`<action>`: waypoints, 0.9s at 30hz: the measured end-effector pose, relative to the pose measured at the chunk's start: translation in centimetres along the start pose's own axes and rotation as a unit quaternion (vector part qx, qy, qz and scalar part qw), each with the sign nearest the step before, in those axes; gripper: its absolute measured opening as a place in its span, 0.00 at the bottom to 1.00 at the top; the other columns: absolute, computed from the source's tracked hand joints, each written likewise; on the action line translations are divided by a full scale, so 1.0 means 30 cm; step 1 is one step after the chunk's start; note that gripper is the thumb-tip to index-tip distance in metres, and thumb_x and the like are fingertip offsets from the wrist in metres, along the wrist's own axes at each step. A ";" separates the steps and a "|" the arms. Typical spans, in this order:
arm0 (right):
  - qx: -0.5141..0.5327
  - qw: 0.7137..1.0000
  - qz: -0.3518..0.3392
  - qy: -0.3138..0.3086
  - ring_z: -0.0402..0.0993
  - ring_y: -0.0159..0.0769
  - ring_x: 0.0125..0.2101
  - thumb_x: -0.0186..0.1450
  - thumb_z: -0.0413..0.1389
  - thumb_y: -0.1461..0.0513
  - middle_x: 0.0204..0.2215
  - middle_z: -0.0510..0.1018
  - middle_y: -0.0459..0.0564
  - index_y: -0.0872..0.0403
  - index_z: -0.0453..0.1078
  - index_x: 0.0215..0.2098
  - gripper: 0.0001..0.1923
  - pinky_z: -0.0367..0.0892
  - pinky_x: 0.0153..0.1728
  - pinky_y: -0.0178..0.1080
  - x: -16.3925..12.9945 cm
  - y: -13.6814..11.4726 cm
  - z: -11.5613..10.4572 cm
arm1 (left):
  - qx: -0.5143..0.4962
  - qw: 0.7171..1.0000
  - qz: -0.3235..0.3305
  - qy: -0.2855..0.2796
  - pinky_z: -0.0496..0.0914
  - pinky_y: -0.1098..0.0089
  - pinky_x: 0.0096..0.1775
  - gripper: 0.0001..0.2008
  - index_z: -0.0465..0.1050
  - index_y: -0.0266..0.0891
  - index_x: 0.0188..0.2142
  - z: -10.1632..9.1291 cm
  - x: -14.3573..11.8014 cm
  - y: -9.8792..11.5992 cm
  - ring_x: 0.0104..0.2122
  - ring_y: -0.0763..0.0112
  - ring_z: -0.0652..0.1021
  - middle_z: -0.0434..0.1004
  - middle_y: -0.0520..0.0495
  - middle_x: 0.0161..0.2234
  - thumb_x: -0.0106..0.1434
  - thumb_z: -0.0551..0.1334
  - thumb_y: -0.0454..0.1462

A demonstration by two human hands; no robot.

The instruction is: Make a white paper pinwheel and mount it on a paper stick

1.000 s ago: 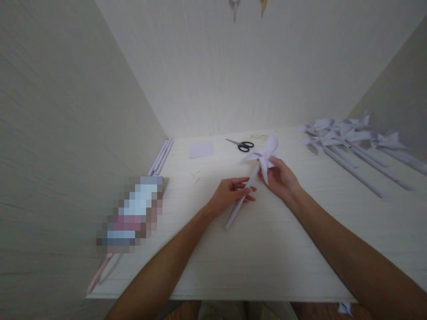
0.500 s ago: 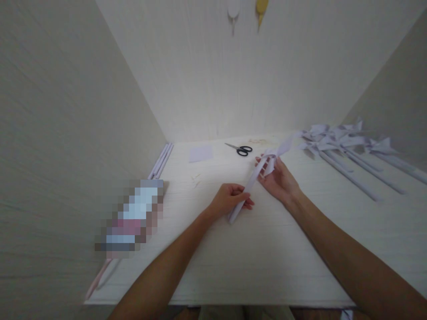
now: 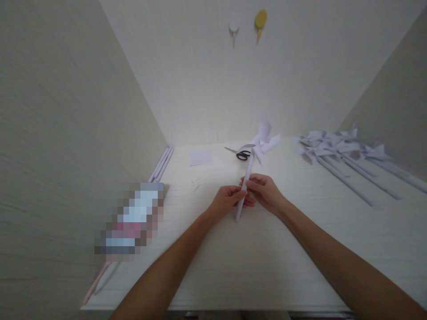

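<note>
A white paper pinwheel (image 3: 249, 165) is held between both hands above the table, its stick tilted and its folded blades at the far end. My left hand (image 3: 230, 198) grips the lower part of the rolled paper stick, thumb on top. Higher up the same stick, my right hand (image 3: 265, 189) pinches it between thumb and fingers. Just behind the blades lie black-handled scissors (image 3: 242, 155), partly covered by the pinwheel. To their left is a square of white paper (image 3: 200, 157).
Several finished paper pinwheels (image 3: 347, 153) lie at the right. Rolled paper sticks (image 3: 162, 163) rest along the left wall, with a blurred-out object (image 3: 136, 218) nearer me. Small scraps (image 3: 196, 183) dot the white table (image 3: 213, 266). Two hooks, one yellow (image 3: 260, 20), hang on the back wall.
My right hand has moved from beneath the blades down to the stick, closing on it. The pinwheel has swung more upright, its blades shifting left and away. My left hand keeps its grip.
</note>
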State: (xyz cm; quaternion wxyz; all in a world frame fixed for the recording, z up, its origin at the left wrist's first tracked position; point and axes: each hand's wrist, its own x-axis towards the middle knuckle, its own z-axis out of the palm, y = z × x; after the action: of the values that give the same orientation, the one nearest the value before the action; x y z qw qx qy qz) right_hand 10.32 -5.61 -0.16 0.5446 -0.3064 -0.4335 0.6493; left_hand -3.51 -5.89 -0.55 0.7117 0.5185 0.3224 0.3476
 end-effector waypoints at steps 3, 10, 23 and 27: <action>-0.023 0.997 -0.035 0.062 0.66 0.25 0.19 0.46 0.62 0.63 0.20 0.75 0.45 0.56 0.73 0.23 0.06 0.60 0.20 0.30 0.011 0.005 -0.015 | 0.036 0.999 -0.003 -0.008 0.68 0.67 0.36 0.16 0.70 0.31 0.30 0.006 0.001 -0.004 0.28 0.70 0.76 0.77 0.42 0.28 0.48 0.62 0.44; -0.059 0.987 -0.082 0.123 0.68 0.26 0.21 0.45 0.62 0.63 0.20 0.76 0.45 0.55 0.72 0.21 0.05 0.62 0.25 0.30 0.022 0.016 -0.026 | 0.081 0.997 0.004 -0.020 0.69 0.69 0.35 0.15 0.70 0.32 0.28 0.005 0.010 -0.026 0.29 0.70 0.76 0.77 0.41 0.30 0.50 0.60 0.44; -0.090 0.990 -0.056 0.097 0.64 0.25 0.16 0.47 0.61 0.61 0.19 0.74 0.45 0.55 0.73 0.24 0.06 0.58 0.17 0.30 0.017 0.027 -0.019 | 0.061 0.998 0.011 0.018 0.70 0.67 0.32 0.20 0.68 0.32 0.26 0.030 0.004 -0.011 0.26 0.67 0.77 0.77 0.41 0.26 0.45 0.62 0.49; -0.097 0.993 -0.036 0.061 0.60 0.23 0.12 0.48 0.60 0.60 0.17 0.73 0.45 0.57 0.72 0.26 0.08 0.54 0.12 0.30 0.013 0.035 -0.015 | 0.061 0.997 0.018 0.039 0.70 0.68 0.31 0.20 0.69 0.31 0.25 0.036 0.003 -0.008 0.25 0.67 0.77 0.77 0.40 0.26 0.44 0.62 0.49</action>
State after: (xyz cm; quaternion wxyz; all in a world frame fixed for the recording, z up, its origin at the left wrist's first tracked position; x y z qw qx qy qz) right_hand 10.17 -5.15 -1.28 0.5608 -0.3810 -0.4710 0.5643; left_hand -2.54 -6.44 -0.52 0.6594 0.5529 0.3608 0.3597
